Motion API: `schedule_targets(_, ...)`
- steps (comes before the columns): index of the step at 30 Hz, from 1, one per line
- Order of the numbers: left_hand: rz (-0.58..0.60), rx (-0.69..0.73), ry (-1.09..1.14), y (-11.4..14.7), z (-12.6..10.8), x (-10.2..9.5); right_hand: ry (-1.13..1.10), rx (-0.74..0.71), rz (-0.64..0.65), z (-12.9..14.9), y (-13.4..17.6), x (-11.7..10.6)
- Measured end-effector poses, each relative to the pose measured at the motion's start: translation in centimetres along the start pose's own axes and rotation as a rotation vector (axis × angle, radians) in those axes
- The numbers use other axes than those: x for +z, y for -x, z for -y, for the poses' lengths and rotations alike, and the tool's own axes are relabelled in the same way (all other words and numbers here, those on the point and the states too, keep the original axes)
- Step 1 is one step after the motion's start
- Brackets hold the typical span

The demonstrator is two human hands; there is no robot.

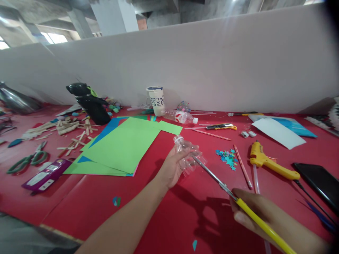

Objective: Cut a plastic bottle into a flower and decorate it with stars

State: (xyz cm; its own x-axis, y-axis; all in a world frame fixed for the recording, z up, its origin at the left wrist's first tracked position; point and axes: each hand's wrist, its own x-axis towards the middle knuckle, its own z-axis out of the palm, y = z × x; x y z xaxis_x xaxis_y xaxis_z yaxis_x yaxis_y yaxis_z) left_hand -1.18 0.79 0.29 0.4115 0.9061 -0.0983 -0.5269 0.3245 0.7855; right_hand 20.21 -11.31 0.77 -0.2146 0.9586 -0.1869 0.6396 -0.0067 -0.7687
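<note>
My left hand [174,164] is closed around the cut-off top of a clear plastic bottle [186,160], its white-capped neck pointing up and away from me. My right hand [255,208] grips a pair of scissors [225,188] with yellow handles. The blades reach the side of the bottle piece, close to my left fingers; whether they are apart or together I cannot tell. Below the hands, the scissors cast a shadow on the red table. A pile of small blue-green stars [227,158] lies just beyond my right hand.
Green paper sheets [119,144] lie left of centre, near a purple device [46,174] and green-handled scissors [29,160]. A yellow glue gun [272,164] and black phone [317,183] are on the right. Behind stand a paper cup [156,100], a lying bottle [180,116] and a box cutter [221,126].
</note>
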Motion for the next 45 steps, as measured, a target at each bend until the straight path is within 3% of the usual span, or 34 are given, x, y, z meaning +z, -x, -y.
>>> schedule_targets(7, -0.152, 0.165, -0.195, 0.0, 0.4, 0.2, 0.072, -0.045, 0.033, -0.5, 0.0, 0.3)
schedule_targets(11, -0.198, 0.182, -0.214, -0.1, 0.5, 0.2, 0.022, -0.029, 0.032, -0.8, 0.0, 0.4)
schedule_targets(21, -0.147, 0.254, -0.060, 0.0, 0.3, 0.5, -0.324, 0.006, 0.094, 1.6, 0.1, 0.4)
schedule_targets(27, -0.155, 0.270, -0.042, 0.1, 0.5, 0.6, -0.454, 0.148, 0.099, -1.2, 1.6, 1.1)
schedule_targets(32, -0.175, 0.263, -0.033, 0.2, 0.5, 0.9, -0.435, 0.241, -0.012, -3.5, 1.9, 1.9)
schedule_targets(45, -0.184, 0.262, -0.026, 0.5, 0.5, 1.4, -0.366, 0.270, -0.024, -6.6, 1.6, 3.4)
